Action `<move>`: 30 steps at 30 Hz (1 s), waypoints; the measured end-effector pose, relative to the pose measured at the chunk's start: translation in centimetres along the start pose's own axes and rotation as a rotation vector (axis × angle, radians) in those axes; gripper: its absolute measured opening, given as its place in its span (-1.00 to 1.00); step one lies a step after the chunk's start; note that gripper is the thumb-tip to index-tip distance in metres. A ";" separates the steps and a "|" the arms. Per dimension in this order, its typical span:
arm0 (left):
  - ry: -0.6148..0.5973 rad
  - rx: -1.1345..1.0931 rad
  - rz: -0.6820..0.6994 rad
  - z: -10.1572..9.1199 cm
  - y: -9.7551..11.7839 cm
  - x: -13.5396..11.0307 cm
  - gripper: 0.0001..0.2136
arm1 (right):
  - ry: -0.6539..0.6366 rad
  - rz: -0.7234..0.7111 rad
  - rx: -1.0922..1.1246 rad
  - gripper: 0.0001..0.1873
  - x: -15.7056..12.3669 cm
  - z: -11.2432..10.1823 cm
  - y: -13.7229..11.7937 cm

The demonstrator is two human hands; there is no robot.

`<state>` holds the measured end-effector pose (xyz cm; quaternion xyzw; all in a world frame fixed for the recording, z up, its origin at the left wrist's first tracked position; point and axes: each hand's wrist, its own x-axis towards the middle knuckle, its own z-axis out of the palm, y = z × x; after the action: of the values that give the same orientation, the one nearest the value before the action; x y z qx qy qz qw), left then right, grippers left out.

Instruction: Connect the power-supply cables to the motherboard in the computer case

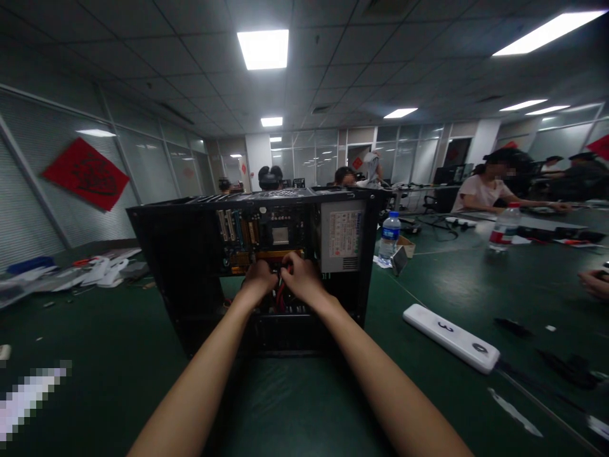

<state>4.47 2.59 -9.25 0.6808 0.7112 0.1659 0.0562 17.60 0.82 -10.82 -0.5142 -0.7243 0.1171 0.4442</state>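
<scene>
An open black computer case (295, 336) stands in front of me on the green table. Its motherboard (285, 216) faces me, with a bare square processor area and several slots. To the right sits a silver power supply (343, 238) with a printed label. My left hand (259, 279) reaches inside below the motherboard, fingers curled together; what they pinch is hidden. Close beside it, my right hand (302, 276) has its thumb and finger closed at the top of some dark and red cables (280, 297). These cables hang between both hands toward the case floor.
A white power strip (450, 336) lies to the right. Behind it stand a water bottle (390, 235) and a red-capped bottle (504, 227). Papers and scraps (104, 266) cover the left back. A person (490, 190) sits at right; another person's hand (594, 282) shows at the right edge.
</scene>
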 end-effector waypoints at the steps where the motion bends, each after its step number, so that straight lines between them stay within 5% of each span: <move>1: 0.002 0.000 -0.001 0.0 0.1 0.0 -0.67 | -0.005 -0.005 -0.004 -0.83 0.0 0.0 0.0; 22: 0.052 0.043 0.121 1.2 -1.1 -0.5 -0.64 | 0.007 -0.006 0.009 -0.85 -0.1 -0.1 -0.1; 30: -0.059 -0.068 0.202 0.1 -2.7 -2.2 -0.62 | 0.017 0.106 0.191 -0.86 0.6 0.9 1.1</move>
<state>2.08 0.40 -10.52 0.7512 0.6312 0.1746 0.0830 17.62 2.10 -11.70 -0.5082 -0.6778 0.2042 0.4906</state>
